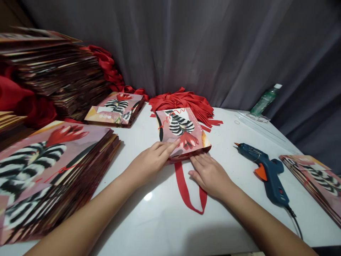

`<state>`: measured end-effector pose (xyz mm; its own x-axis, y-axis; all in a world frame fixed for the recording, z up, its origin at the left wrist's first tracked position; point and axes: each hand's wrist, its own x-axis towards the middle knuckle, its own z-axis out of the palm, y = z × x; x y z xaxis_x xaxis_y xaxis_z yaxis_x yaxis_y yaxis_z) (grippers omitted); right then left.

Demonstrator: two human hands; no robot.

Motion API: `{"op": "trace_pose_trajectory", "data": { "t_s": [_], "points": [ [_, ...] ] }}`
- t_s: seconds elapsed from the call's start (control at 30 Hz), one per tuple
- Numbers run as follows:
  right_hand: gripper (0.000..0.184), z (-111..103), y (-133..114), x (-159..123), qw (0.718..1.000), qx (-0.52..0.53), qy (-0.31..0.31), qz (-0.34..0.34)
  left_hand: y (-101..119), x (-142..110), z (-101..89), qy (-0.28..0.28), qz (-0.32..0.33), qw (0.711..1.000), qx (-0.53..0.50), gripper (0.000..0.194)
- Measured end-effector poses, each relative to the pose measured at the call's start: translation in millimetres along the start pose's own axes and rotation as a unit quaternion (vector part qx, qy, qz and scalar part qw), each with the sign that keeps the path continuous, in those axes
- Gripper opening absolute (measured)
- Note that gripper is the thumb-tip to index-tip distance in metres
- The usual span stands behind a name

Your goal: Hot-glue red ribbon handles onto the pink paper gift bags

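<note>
A printed paper bag [176, 131] with black-and-white striped shapes and a red flower lies on the white table in front of me. From its near edge a red ribbon loop [182, 188] extends toward me. My left hand [151, 160] rests with its fingers stretched over the bag's near left edge. At the near right edge lies my right hand [210, 172], its thumb apart and its outstretched fingertips partly hidden under the edge. Beneath that hand passes one side of the ribbon loop. Neither hand visibly grips anything.
Loose red ribbons [183, 99] are heaped behind the bag. Stacks of printed bags [53, 153] fill the left, and another stack [317, 174] is at far right. A blue glue gun [269, 170] with a cord lies right of my hands. A green bottle [266, 101] leans against the curtain [186, 46].
</note>
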<state>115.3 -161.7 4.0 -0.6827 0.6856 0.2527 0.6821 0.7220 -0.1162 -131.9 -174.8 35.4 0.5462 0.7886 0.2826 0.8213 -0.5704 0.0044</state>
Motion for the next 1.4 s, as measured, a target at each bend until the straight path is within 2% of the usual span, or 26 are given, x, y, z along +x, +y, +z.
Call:
{"op": "trace_pose_trajectory", "data": {
  "t_s": [0.2,0.3,0.37,0.4,0.43,0.47,0.53,0.6,0.63,0.7,0.8,0.9,1.03,1.23,1.4],
  "points": [
    [0.044,2,-2,12,0.999,0.016,-0.023,0.021,-2,2,-0.5,0.001,0.003,1.000,0.009,0.066],
    [0.043,1,-2,16,0.998,0.020,-0.058,0.016,3,3,-6.1,0.047,0.015,0.998,0.031,0.056],
    [0.038,-2,-1,19,0.996,0.017,-0.085,0.028,15,3,-11.0,0.086,0.042,0.995,0.033,0.043],
    [0.037,-4,-1,20,0.994,0.014,-0.097,0.037,24,3,-12.4,0.085,0.056,0.994,0.026,0.037],
    [0.037,-6,0,21,0.993,0.013,-0.108,0.044,34,4,-12.5,0.066,0.078,0.995,0.015,0.032],
    [0.037,-8,1,21,0.992,0.014,-0.117,0.048,45,5,-10.8,0.014,0.075,0.997,0.002,0.030],
    [0.037,-11,4,23,0.991,0.017,-0.126,0.050,64,9,-3.1,-0.083,0.005,0.996,0.010,0.029],
    [0.036,-11,5,24,0.991,0.016,-0.122,0.047,75,15,7.0,-0.134,-0.104,0.985,0.038,0.041],
    [0.036,-10,5,25,0.992,0.013,-0.116,0.045,77,17,11.4,-0.146,-0.132,0.979,0.046,0.044],
    [0.036,-7,1,28,0.994,0.004,-0.103,0.046,74,21,16.6,-0.148,-0.146,0.977,0.054,0.046],
    [0.037,0,-8,32,0.995,-0.010,-0.081,0.056,67,24,17.0,-0.142,-0.117,0.981,0.057,0.043],
    [0.038,5,-14,35,0.995,-0.024,-0.070,0.072,65,26,15.2,-0.145,-0.116,0.981,0.061,0.043],
    [0.035,5,-7,35,0.992,-0.042,-0.083,0.084,69,32,14.8,-0.156,-0.129,0.977,0.063,0.046],
    [0.031,2,0,34,0.981,-0.078,-0.105,0.140,69,36,15.4,-0.167,-0.118,0.977,0.059,0.048],
    [0.032,5,-17,48,0.988,-0.059,-0.105,0.098,67,34,17.6,-0.159,-0.114,0.979,0.062,0.042]
  ]
}}
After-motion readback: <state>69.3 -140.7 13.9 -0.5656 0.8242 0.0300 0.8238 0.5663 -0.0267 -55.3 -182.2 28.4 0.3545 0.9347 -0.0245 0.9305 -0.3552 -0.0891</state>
